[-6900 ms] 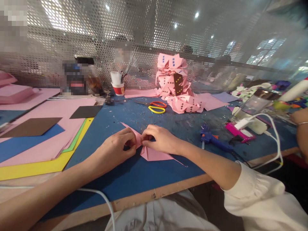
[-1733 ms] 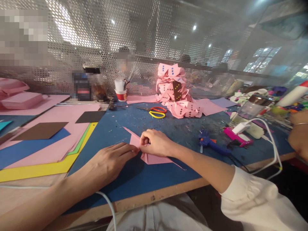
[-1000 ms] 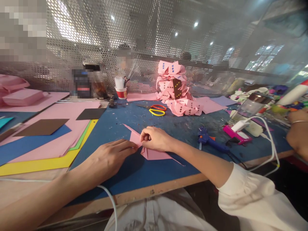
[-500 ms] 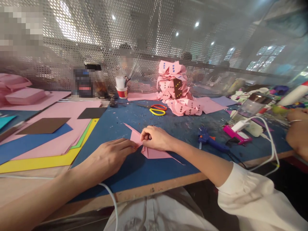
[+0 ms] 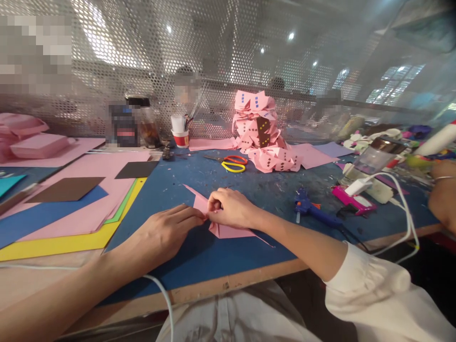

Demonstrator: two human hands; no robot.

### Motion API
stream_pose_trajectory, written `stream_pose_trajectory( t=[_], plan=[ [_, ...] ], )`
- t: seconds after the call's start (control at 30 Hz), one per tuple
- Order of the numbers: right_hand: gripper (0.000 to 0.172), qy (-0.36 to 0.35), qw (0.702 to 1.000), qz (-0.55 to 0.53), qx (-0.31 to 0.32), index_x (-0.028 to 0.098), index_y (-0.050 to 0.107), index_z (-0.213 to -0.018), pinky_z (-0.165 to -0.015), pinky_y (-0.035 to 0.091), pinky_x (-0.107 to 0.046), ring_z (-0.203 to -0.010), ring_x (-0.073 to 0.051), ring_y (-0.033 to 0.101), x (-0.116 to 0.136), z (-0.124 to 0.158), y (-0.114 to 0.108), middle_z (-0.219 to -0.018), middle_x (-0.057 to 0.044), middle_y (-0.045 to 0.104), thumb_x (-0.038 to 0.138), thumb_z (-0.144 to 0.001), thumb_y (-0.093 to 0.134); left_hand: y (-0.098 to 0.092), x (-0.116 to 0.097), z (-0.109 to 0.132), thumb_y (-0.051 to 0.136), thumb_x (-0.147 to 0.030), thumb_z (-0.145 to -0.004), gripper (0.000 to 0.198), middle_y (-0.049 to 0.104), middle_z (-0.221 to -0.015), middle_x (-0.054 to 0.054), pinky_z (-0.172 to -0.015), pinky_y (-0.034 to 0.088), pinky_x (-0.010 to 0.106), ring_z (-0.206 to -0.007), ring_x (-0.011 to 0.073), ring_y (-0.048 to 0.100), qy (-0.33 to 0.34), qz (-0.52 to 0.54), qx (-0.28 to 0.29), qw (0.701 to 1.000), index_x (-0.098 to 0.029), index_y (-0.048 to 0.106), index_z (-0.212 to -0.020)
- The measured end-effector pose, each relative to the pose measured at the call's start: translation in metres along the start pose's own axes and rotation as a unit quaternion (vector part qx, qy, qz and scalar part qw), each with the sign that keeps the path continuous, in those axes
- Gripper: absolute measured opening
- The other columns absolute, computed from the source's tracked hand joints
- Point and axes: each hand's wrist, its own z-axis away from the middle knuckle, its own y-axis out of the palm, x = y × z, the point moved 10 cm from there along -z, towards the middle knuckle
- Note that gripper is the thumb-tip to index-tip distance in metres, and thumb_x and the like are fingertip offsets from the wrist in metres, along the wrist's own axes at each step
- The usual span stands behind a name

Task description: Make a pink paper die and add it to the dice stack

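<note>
A piece of folded pink paper [image 5: 231,231] lies on the blue tabletop, with a narrow pointed strip reaching to the upper left and another to the lower right. My left hand [image 5: 174,225] comes in from the left, its fingertips pinched on the paper's near edge at the middle. Curled over the same spot from the right, my right hand [image 5: 228,207] has thumb and forefinger pressed together on the paper. The fingertips of both hands almost meet, and the bit between them is hidden.
Beyond my hands lie scissors [image 5: 233,164] with red and yellow handles. A blue glue gun [image 5: 315,209] rests at right near a pink power strip [image 5: 352,199]. Coloured sheets [image 5: 71,218] cover the left. Pink folded pieces [image 5: 260,128] are piled behind. Another person's arm [image 5: 443,190] shows far right.
Both hands keep hold of the pink paper in nearly the same place; the right hand's fingers have shifted very slightly. The whole view has moved a little.
</note>
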Motion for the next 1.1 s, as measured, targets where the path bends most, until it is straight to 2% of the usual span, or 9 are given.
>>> stream_pose_trajectory(
  t=[0.47,0.67,0.9,1.1],
  plan=[
    [0.021,0.007,0.999,0.035,0.007,0.022,0.065,-0.084,-0.072,0.036,-0.026,-0.082,-0.015,0.057,0.0000,0.0011,0.0040,-0.091,0.000,0.064,0.037,-0.074,0.075,-0.0010,0.0021,-0.0008,0.036,0.000,-0.092,0.041,0.067,-0.118,0.008,-0.090,0.052,0.029,-0.105,0.0182,0.065,-0.013,0.012,-0.002,1.000,-0.018,0.063,-0.118],
    [0.024,0.007,0.999,0.047,-0.004,0.022,0.064,-0.084,-0.072,0.035,-0.028,-0.081,-0.016,0.056,-0.0012,0.0013,0.0058,-0.090,0.000,0.063,0.040,-0.071,0.075,-0.0035,0.0011,-0.0021,0.038,-0.001,-0.092,0.038,0.068,-0.114,0.008,-0.088,0.052,0.028,-0.102,0.0176,0.065,-0.009,0.021,-0.011,1.000,-0.018,0.065,-0.112],
    [0.022,0.009,1.000,0.024,-0.003,0.022,0.064,-0.079,-0.070,0.033,-0.027,-0.078,-0.014,0.055,-0.0021,0.0002,0.0038,-0.086,0.001,0.064,0.042,-0.076,0.071,-0.0040,0.0008,-0.0016,0.038,-0.001,-0.091,0.039,0.068,-0.112,0.008,-0.086,0.053,0.028,-0.099,0.0178,0.066,-0.010,0.014,-0.014,1.000,-0.018,0.066,-0.112],
    [0.014,0.003,1.000,0.006,-0.004,0.022,0.066,-0.079,-0.068,0.033,-0.025,-0.075,-0.012,0.055,-0.0017,-0.0001,0.0024,-0.081,0.003,0.064,0.033,-0.076,0.073,0.0003,0.0028,0.0013,0.035,-0.002,-0.094,0.039,0.068,-0.116,0.008,-0.088,0.053,0.029,-0.103,0.0175,0.065,-0.009,0.013,-0.003,1.000,-0.018,0.065,-0.113]
  ],
)
